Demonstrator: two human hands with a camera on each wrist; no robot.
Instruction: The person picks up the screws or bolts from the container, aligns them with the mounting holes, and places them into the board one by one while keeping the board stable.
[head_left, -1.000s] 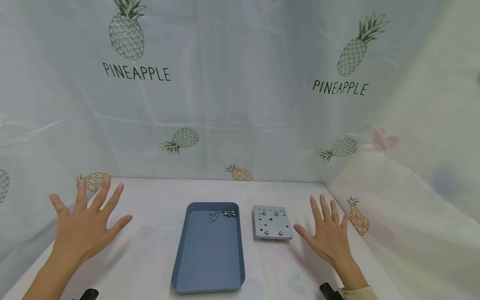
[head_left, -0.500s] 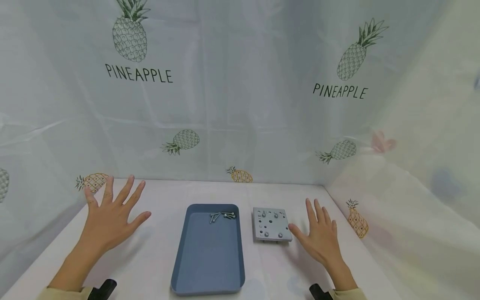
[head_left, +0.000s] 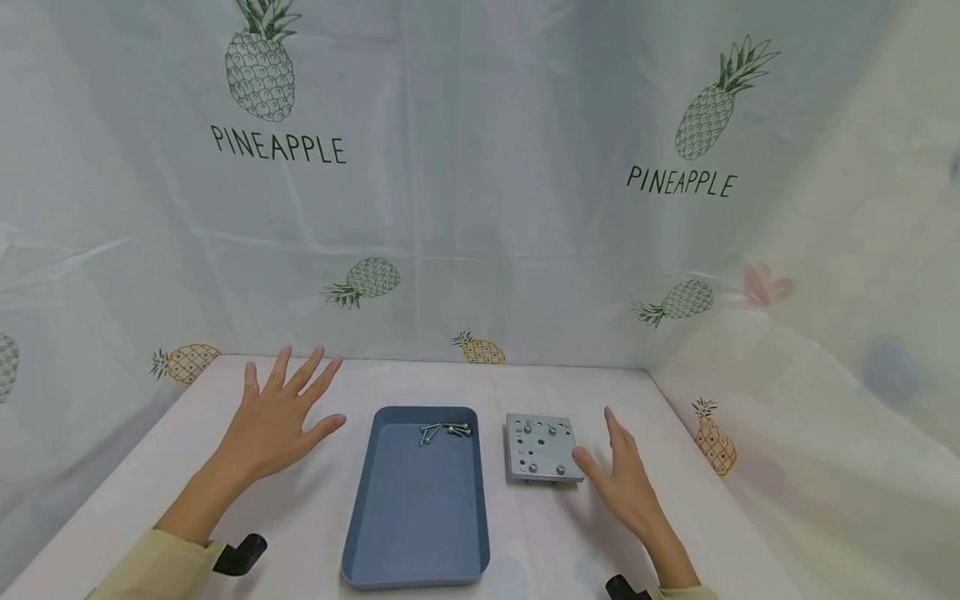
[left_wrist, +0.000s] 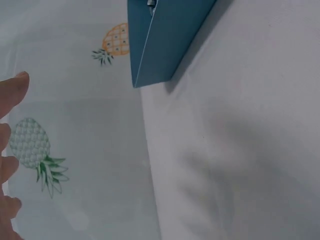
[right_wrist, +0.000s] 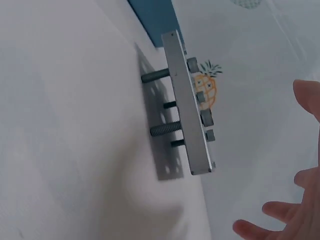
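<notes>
My left hand [head_left: 276, 425] hovers over the table to the left of a blue-grey tray [head_left: 417, 517], its fingers spread and nothing in them. Beside a square metal plate [head_left: 543, 450] is my right hand [head_left: 628, 483], empty too, its thumb tip overlapping the plate's right edge in the head view. Several bolts pass through holes in the plate; in the right wrist view their heads stand on top of the plate [right_wrist: 187, 110] and threaded shanks [right_wrist: 165, 129] stick out underneath. Several loose screws [head_left: 456, 429] lie at the far end of the tray.
A white cloth covers the table [head_left: 517, 533]. Behind it hangs a pineapple-print curtain [head_left: 495, 167], which also closes off both sides. A black wrist-camera mount [head_left: 242, 554] sits at the left sleeve, another mount [head_left: 626, 587] at the right.
My left hand has moved right, toward the tray. My right hand has shifted slightly left to the plate's edge and turned more side-on. Tray, screws and plate stay put.
</notes>
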